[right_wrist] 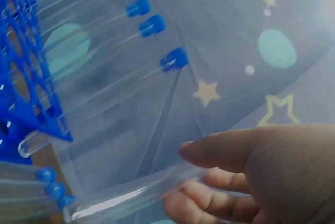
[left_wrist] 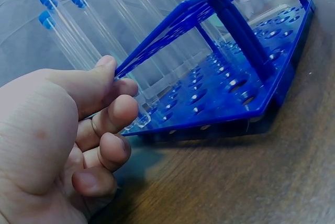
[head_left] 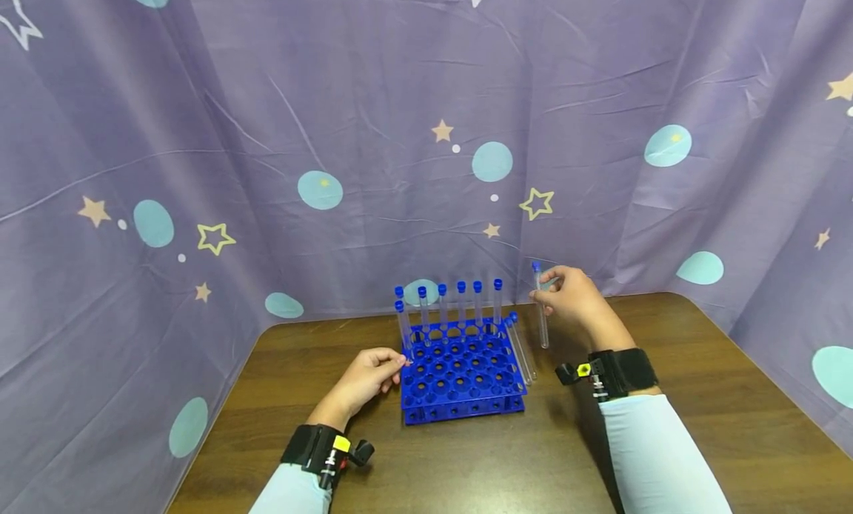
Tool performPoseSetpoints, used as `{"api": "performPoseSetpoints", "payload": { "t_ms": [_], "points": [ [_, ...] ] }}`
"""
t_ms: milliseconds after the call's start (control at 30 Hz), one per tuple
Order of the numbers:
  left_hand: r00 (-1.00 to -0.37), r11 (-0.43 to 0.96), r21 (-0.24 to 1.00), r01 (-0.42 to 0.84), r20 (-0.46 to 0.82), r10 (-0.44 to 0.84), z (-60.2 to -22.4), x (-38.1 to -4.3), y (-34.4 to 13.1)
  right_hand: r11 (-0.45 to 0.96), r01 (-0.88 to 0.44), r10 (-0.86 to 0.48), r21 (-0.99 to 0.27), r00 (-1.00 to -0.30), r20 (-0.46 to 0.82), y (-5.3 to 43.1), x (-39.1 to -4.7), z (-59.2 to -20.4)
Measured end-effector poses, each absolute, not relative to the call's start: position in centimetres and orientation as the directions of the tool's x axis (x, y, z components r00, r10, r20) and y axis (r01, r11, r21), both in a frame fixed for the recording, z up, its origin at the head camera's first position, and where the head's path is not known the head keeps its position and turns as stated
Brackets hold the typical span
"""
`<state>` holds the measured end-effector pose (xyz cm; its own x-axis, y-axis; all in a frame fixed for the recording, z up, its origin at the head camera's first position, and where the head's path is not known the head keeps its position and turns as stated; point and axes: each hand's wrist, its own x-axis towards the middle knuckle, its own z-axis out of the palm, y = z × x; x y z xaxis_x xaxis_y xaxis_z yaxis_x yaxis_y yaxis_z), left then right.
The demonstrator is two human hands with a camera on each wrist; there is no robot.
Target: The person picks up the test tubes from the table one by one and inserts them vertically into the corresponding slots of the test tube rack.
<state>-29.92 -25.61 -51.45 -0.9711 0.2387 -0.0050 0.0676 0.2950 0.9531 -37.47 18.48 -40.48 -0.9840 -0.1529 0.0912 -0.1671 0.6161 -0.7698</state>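
A blue test tube rack (head_left: 463, 405) stands on the table. My left hand (head_left: 366, 377) pinches its upper tier at the left edge between thumb and index finger, the other fingers curled below. Clear test tubes with blue caps, such as this test tube (head_left: 461, 306), stand in the rear row, and another test tube (head_left: 402, 321) fills the left side. Right of the rack, my right hand (head_left: 573, 299) holds a blue-capped test tube (head_left: 543, 329) nearly upright by its upper part, above the table. In the right wrist view its cap is hidden behind the fingers.
Loose capped test tubes (head_left: 522, 355) lie along the rack's right side, between it and the held tube. The wooden table (head_left: 466, 462) reaches back to a purple patterned curtain (head_left: 386, 129), which also hangs at both sides.
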Motion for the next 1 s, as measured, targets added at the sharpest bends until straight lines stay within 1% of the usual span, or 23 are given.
{"api": "performPoseSetpoints", "payload": {
  "t_ms": [100,200,367,533,700,1000],
  "points": [
    [-0.971,0.289,0.955,0.066,-0.005,0.239,-51.3,-29.9,-25.8,0.589,-0.186,-0.127,-0.786,-0.982,0.137,17.9,-36.8,-39.3],
    [-0.971,0.281,0.957,0.065,-0.004,0.239,-51.2,-29.8,-25.9,0.578,-0.231,-0.087,-0.782,-0.971,0.223,17.4,-36.1,-38.3],
    [-0.971,0.278,0.959,0.063,-0.005,0.238,-51.0,-29.7,-26.0,0.546,-0.35,-0.042,-0.761,-0.919,0.392,16.2,-34.7,-36.9],
    [-0.973,0.285,0.956,0.067,-0.001,0.231,-51.1,-29.6,-25.8,0.503,-0.44,-0.047,-0.744,-0.873,0.485,14.4,-33.3,-36.1],
    [-0.971,0.288,0.955,0.075,0.004,0.24,-51.2,-29.7,-25.7,0.473,-0.501,-0.084,-0.725,-0.845,0.529,12.0,-32.4,-36.0],
    [-0.97,0.27,0.96,0.072,0.004,0.242,-51.2,-29.6,-25.6,0.497,-0.553,-0.216,-0.669,-0.825,0.522,6.7,-31.4,-37.7]
  ]
}}
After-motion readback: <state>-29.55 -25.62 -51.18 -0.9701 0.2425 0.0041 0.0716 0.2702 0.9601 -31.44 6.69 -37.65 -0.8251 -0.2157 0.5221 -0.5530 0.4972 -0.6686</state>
